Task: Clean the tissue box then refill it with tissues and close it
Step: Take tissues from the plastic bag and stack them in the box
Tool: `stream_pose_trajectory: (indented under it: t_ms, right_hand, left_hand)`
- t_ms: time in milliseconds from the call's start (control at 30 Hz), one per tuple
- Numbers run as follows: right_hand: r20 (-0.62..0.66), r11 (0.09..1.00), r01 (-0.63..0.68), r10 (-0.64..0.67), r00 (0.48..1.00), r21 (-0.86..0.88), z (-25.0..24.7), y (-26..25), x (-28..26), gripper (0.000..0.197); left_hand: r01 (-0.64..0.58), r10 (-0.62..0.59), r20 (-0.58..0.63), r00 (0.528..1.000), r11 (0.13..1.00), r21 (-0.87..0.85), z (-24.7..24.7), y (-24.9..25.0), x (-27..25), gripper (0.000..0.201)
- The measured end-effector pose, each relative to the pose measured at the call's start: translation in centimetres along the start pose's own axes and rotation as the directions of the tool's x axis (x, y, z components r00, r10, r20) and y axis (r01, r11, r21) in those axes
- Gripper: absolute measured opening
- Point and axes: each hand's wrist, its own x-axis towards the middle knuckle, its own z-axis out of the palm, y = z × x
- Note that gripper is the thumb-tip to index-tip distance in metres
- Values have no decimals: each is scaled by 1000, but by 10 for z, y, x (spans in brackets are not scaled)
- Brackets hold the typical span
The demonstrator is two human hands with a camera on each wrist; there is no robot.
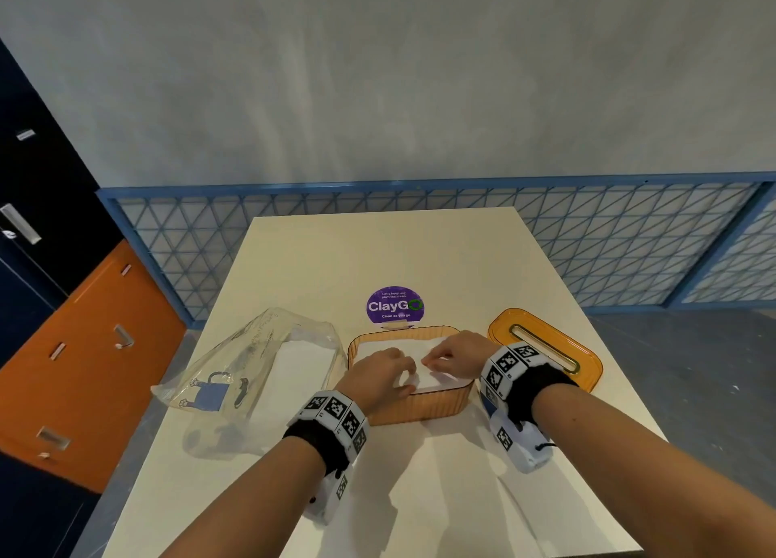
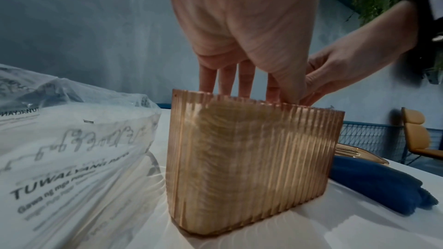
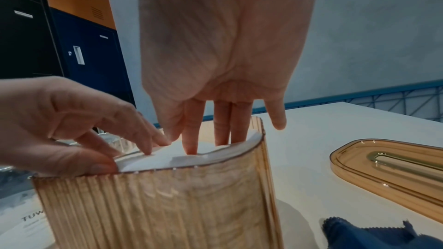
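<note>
The amber ribbed tissue box (image 1: 420, 408) stands lidless in the middle of the table, with a stack of white tissues (image 1: 386, 344) inside it. Both hands reach into it from above. My left hand (image 1: 403, 377) has its fingertips on the tissues and its thumb at the near rim. My right hand (image 1: 432, 362) presses straight fingers down on the stack (image 3: 153, 162). The right wrist view shows the right hand (image 3: 210, 139) beside the left hand (image 3: 107, 139). The box's amber lid (image 1: 504, 324), which has a slot, lies flat to the right.
A clear plastic tissue pack (image 1: 252, 368) holding more white tissues lies left of the box. A dark blue cloth (image 2: 374, 183) sits on the table right of the box, near the lid (image 3: 359, 169). A purple round sticker (image 1: 394, 304) marks the table (image 1: 378, 255) behind.
</note>
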Motion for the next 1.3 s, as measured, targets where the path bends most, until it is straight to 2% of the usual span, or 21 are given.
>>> stream_pose_trajectory:
  t_ms: [133, 333, 433, 600, 700, 867, 1000, 1100, 1200, 1267, 1300]
  right_hand:
    - [34, 1000, -8, 8, 999, 8, -2, 1, 1, 37]
    - [87, 1000, -6, 7, 996, -15, -3, 1, -5, 52]
    - [69, 999, 38, -37, 997, -19, -3, 4, -6, 45]
    - [21, 988, 61, -65, 998, 139, -6, 7, -10, 37]
    - [20, 983, 63, -68, 998, 171, -5, 9, -11, 35]
    - [-66, 975, 54, -40, 997, 217, 2, 13, -7, 28]
    - [-103, 976, 46, -24, 994, 215, 6, 14, -4, 22]
    - [-107, 986, 63, -46, 993, 157, 7, 10, -5, 26]
    - [-138, 998, 61, -60, 989, -2, 11, 2, -6, 33]
    - [-192, 994, 38, -58, 980, -106, 14, -5, -8, 28]
    - [-199, 990, 28, -55, 978, -136, 17, -7, -9, 28]
  left_hand:
    - [-9, 9, -10, 1000, 1000, 11, -1, 3, 2, 31]
    - [3, -4, 9, 1000, 994, 110, -4, 7, 11, 27]
    - [8, -7, -8, 1000, 998, 66, -6, 3, 13, 28]
    - [-27, 27, -37, 999, 1000, 0, -8, -4, 14, 28]
    - [-39, 38, -46, 998, 999, -22, -9, -6, 14, 27]
    - [6, -7, -21, 1000, 999, -36, -9, -2, 11, 33]
    - [17, -17, -25, 1000, 1000, -8, -6, 0, 9, 27]
    - [21, -22, -45, 999, 999, -31, -3, 0, 6, 29]
    - [16, -21, -72, 997, 998, -65, 4, -6, -1, 29]
    - [95, -94, -175, 980, 995, -5, 12, -14, -10, 24]
    - [172, -165, -260, 952, 985, 5, 14, -17, -14, 22]
